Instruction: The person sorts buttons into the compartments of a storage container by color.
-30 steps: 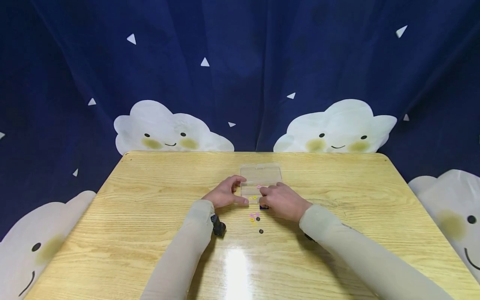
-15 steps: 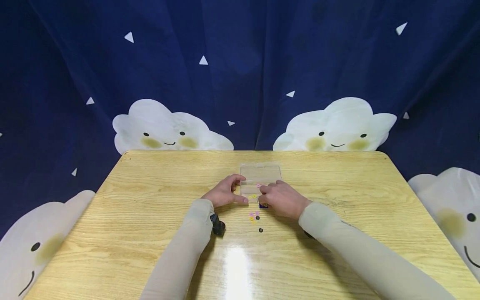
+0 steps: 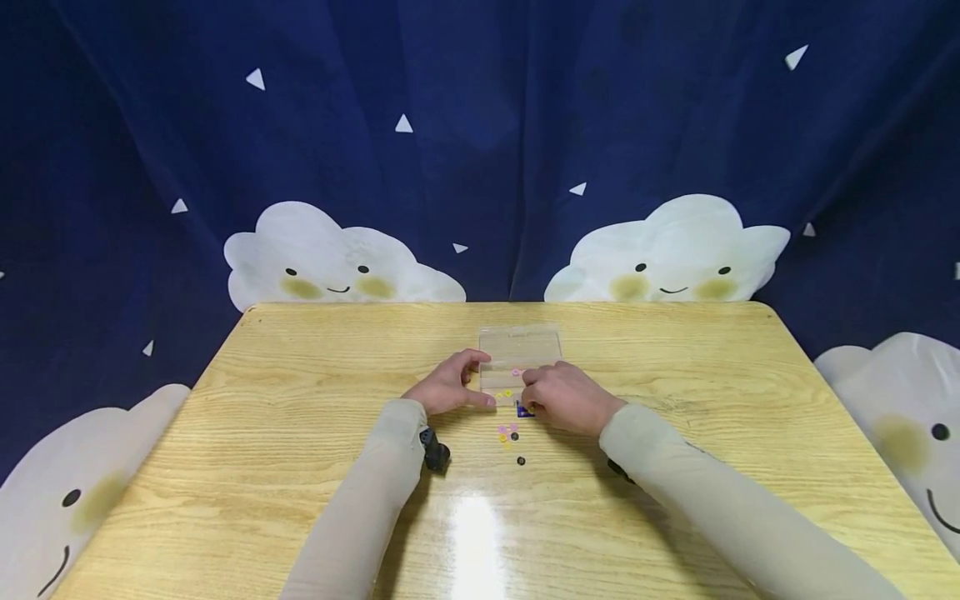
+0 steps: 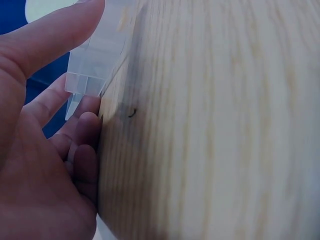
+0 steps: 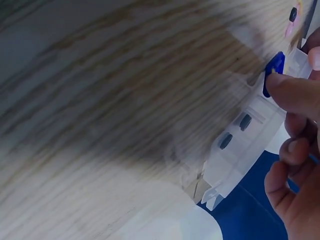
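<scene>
- R hand (image 3: 566,400): fingers curled, grip narrow — thumb on small blue piece (image 5: 278,61) at near edge of clear compartment box (image 5: 255,137). Seems pinched; opposing fingertip hidden.
- L hand (image 3: 447,388): wide C-grip, thumb + fingers round box's L end, prob. steadying it.
- Box sits toward far middle of wood tabletop (image 3: 337,375), btwn hands; lid (image 3: 519,345) open, tipped away.
- Inside: yellow btn (image 3: 507,392), pink btn (image 3: 516,372), 2 black btns (image 5: 245,121), apart by colour.
- Loose on near side: pink, yellow & black pcs, incl. lone black btn (image 3: 521,461).
- Step, my read: loading small pcs by colour, part done; blue one in hand.
- Next move prob. needs small lift over rim, careful release — w/o bumping box.
</scene>
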Demonstrator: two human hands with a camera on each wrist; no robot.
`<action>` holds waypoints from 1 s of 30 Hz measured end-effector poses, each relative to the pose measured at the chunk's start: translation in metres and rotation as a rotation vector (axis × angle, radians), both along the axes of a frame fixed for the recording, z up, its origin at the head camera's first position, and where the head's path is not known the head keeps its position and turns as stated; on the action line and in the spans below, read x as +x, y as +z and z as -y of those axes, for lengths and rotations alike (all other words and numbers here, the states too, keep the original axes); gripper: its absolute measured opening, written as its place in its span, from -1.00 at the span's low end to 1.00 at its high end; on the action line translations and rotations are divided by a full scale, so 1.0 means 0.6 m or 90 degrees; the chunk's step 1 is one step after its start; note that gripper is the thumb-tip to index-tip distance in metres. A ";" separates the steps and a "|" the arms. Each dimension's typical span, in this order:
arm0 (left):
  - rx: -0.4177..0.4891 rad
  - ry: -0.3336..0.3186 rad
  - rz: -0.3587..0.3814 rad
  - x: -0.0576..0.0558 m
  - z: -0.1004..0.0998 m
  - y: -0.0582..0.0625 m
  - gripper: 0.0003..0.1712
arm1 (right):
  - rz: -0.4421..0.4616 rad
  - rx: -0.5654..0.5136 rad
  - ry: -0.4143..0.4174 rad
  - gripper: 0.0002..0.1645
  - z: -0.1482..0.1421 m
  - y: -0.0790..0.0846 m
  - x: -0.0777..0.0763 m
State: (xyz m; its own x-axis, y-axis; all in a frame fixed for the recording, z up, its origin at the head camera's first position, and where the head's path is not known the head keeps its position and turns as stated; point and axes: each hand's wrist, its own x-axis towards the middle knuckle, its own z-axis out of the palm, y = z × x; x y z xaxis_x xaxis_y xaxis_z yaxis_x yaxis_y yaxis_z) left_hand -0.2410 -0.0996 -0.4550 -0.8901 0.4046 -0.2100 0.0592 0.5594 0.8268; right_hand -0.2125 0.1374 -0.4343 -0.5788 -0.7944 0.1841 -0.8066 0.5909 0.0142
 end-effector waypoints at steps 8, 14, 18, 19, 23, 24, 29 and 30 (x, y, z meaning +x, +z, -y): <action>-0.005 0.003 -0.002 -0.002 0.000 -0.004 -0.15 | -0.043 0.038 0.021 -0.83 -0.002 -0.005 -0.003; -0.006 0.004 0.003 -0.003 -0.002 -0.003 -0.14 | -0.115 0.081 0.056 -0.88 -0.008 -0.007 -0.003; -0.009 0.000 0.005 -0.003 -0.004 -0.002 -0.14 | -0.194 0.130 0.087 -0.91 -0.010 -0.006 -0.004; -0.010 -0.001 0.005 -0.003 -0.005 -0.002 -0.13 | -0.203 0.135 0.089 -0.92 -0.010 -0.005 -0.003; -0.010 -0.008 0.003 -0.004 -0.006 -0.003 -0.13 | -0.161 0.103 0.068 -0.91 -0.010 -0.006 -0.003; -0.008 -0.009 0.004 -0.004 -0.006 -0.002 -0.14 | -0.135 0.080 0.058 -0.90 -0.011 -0.007 -0.003; -0.005 -0.009 0.003 -0.003 -0.002 -0.001 -0.14 | -0.022 -0.046 0.018 -0.83 -0.012 -0.007 -0.001; -0.006 -0.009 0.001 -0.003 0.000 -0.001 -0.13 | -0.009 -0.066 0.011 -0.84 -0.013 -0.007 -0.001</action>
State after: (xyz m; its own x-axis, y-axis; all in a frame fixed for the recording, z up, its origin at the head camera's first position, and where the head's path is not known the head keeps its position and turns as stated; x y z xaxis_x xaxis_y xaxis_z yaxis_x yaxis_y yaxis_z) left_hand -0.2428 -0.0994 -0.4556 -0.8841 0.4149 -0.2151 0.0659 0.5664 0.8215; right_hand -0.2128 0.1452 -0.4384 -0.5615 -0.7808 0.2740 -0.8171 0.5755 -0.0347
